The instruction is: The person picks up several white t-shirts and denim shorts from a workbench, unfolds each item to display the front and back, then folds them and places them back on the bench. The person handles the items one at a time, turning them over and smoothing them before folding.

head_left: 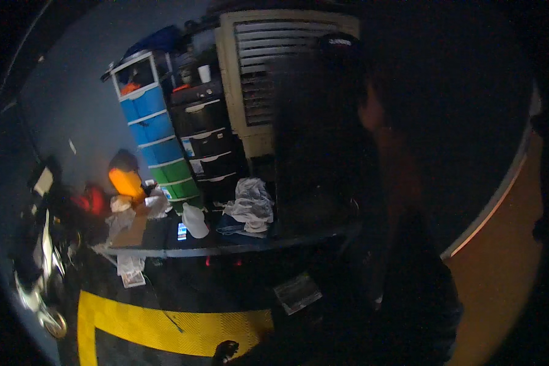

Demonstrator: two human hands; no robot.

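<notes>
At the lower edge, left of centre, a dark shape like my left hand shows against the yellow floor marking. It is too dark to make out its fingers or anything in them. My right hand does not show. Beyond lies a low dark table. On it are a lit phone, a whitish plastic jug-like container and a crumpled pale cloth on dark folded fabric.
Another person wearing a cap stands close on the right, mostly in shadow. Behind the table rise a blue and green drawer tower and a black drawer unit. A motorcycle stands at left. A flat sheet lies on the floor.
</notes>
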